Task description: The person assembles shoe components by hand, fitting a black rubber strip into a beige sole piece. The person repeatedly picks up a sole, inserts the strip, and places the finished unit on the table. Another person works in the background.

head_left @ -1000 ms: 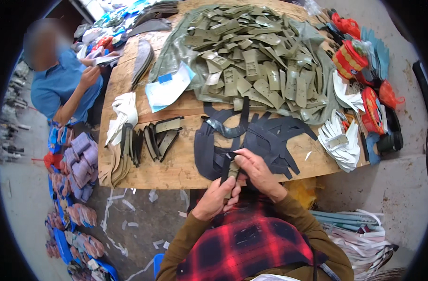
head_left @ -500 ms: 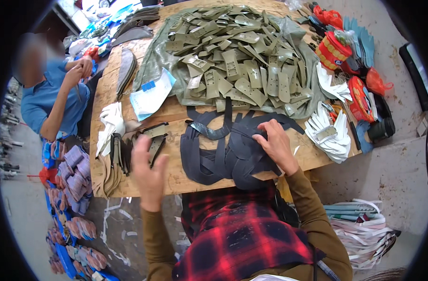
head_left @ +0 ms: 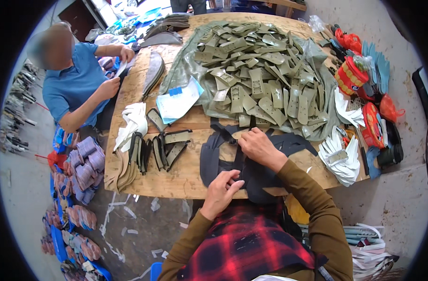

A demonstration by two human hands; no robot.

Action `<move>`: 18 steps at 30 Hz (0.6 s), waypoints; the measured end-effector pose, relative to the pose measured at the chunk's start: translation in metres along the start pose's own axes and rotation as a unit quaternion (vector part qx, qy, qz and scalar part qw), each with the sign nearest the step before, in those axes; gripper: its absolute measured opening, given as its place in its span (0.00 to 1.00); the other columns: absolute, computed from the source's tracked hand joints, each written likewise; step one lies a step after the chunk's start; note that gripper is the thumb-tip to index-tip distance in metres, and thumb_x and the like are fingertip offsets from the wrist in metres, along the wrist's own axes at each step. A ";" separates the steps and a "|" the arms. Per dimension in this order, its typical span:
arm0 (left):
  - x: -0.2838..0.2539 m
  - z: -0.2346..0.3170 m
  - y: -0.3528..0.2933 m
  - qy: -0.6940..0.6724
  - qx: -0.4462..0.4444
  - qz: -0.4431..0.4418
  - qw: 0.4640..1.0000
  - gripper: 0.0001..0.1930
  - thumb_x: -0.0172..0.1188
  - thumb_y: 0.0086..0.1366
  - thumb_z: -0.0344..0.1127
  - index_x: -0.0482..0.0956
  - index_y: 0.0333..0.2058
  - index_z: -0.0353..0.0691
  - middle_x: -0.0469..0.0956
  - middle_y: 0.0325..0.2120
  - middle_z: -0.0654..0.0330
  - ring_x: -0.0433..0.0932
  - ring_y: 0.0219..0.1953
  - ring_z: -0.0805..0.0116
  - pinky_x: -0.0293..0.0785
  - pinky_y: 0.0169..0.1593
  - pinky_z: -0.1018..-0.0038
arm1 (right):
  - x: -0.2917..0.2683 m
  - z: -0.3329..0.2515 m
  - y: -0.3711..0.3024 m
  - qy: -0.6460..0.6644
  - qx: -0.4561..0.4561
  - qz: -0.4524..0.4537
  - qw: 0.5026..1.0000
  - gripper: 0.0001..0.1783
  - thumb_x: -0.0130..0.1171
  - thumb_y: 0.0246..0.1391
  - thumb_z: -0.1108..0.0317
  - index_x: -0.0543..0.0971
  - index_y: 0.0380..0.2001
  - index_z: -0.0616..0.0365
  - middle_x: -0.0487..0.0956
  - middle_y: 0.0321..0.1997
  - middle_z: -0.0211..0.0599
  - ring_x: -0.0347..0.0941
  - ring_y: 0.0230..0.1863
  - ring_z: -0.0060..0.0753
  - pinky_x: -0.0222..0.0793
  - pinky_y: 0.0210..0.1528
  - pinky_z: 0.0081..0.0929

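A pile of dark navy, curved fabric strips (head_left: 211, 161) lies at the table's near edge. Over its upper part is my right hand (head_left: 263, 149), fingers bent down and closed on a dark strip, whose end shows just beyond them. The grip itself is partly hidden. My left hand (head_left: 219, 194) hovers by the pile's near side, half curled, with thumb and fingers apart and nothing visible in it. Left of the pile rest several olive pieces with dark edging (head_left: 169, 152), some standing on edge.
A big heap of olive perforated pieces (head_left: 265, 70) covers the far middle on a green sheet. White strips (head_left: 340, 157) lie right, near red tins (head_left: 350, 75); more white strips (head_left: 132, 122) and paper (head_left: 179, 103) are left. A co-worker (head_left: 73, 84) in blue sits at the left.
My left hand has come from beside the dark-edged pieces to the navy pile. My right hand has shifted left and farther in, its fingers closing. The whole view has shifted; the co-worker's hands have parted.
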State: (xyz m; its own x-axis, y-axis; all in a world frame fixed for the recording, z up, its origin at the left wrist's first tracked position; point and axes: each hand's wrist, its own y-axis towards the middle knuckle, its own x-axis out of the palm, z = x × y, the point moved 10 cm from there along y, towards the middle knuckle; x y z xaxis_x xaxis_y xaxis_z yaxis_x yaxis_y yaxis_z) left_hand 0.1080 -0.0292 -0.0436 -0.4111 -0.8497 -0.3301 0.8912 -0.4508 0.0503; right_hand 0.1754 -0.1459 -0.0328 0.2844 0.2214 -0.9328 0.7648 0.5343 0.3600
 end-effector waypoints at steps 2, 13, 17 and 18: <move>0.006 -0.008 0.003 -0.034 0.001 -0.001 0.999 0.15 0.64 0.63 0.33 0.77 0.46 0.34 0.77 0.34 0.58 0.76 0.31 0.72 0.72 0.32 0.77 | -0.020 0.018 -0.002 0.055 0.060 0.078 0.994 0.04 0.57 0.47 0.72 0.75 0.29 0.57 0.75 0.29 0.39 0.75 0.33 0.38 0.67 0.41 0.34; 0.054 0.001 0.030 -0.566 -0.152 0.042 0.809 0.27 0.50 0.73 0.48 0.68 0.60 0.33 0.70 0.59 0.59 0.68 0.60 0.71 0.63 0.62 0.75 | -0.028 -0.023 -0.071 0.585 0.419 0.333 0.610 0.04 0.53 0.63 0.70 0.74 0.35 0.58 0.71 0.29 0.20 0.64 0.29 0.10 0.62 0.31 0.13; 0.019 -0.002 0.031 -0.546 -0.113 0.088 0.825 0.19 0.46 0.75 0.42 0.72 0.54 0.32 0.75 0.54 0.53 0.73 0.58 0.59 0.74 0.58 0.64 | -0.049 0.025 -0.088 0.539 0.434 0.283 0.665 0.06 0.55 0.63 0.68 0.77 0.38 0.58 0.75 0.29 0.25 0.67 0.25 0.12 0.64 0.27 0.13; 0.011 0.006 0.031 -0.553 -0.120 0.074 0.821 0.19 0.46 0.75 0.40 0.72 0.53 0.31 0.75 0.54 0.51 0.74 0.58 0.58 0.78 0.54 0.64 | -0.063 0.065 -0.111 0.486 0.462 0.344 0.657 0.07 0.53 0.64 0.69 0.76 0.37 0.60 0.73 0.28 0.23 0.65 0.25 0.13 0.63 0.26 0.17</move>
State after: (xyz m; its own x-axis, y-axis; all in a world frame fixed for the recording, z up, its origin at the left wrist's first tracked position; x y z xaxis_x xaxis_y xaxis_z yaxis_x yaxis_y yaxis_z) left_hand 0.1303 -0.0542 -0.0396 -0.0987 -0.6798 0.7267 0.9047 -0.3655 -0.2190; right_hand 0.1098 -0.2721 -0.0156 0.5867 0.8077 0.0590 0.8007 -0.5894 0.1066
